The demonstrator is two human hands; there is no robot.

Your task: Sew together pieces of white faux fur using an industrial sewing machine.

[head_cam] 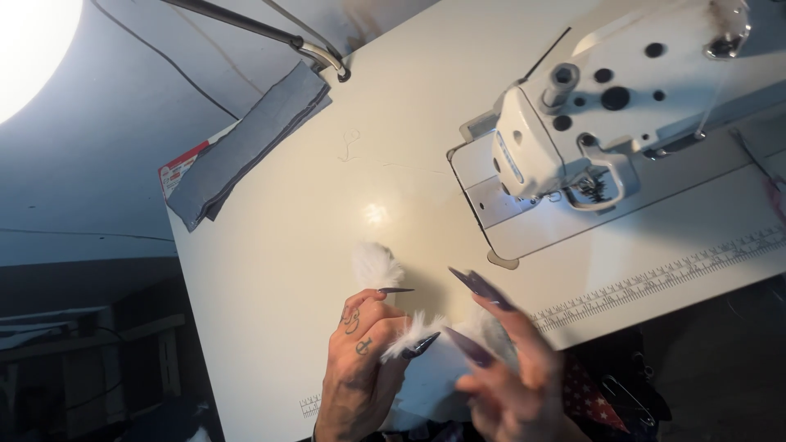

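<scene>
Nearest the camera, at the lower edge: left hand (360,360), tattooed on the fingers, long pointed dark nails, grip closed around a piece of white fur fabric (378,266), thumb and fingers pinching it so that one fluffy tuft stands up above the knuckles and another pokes out between thumb and forefinger. Just beside it: right hand (512,372), blurred, fingers spread and loosely curled, long nails pointing up and left, resting against the right part of the same fur piece; cannot tell whether this grip actually pinches the fur or only touches it. Fur piece lying at the near edge of the cream surface (327,196), between the two hands, partly hidden by them. Printed ruler strip (655,282) running along the near edge of the surface to the right of the hands. Farther back, right of centre: white industrial sewing machine (606,106), head seen from above, presser foot area (594,184) over its plate, well apart from the fur. Farther left, at the far corner of the surface: folded grey fabric (246,143) hanging partly over the edge, a red-and-white card (180,164) under it. Beyond that: thin metal lamp arm (270,33) and a bright glare at the upper left.
</scene>
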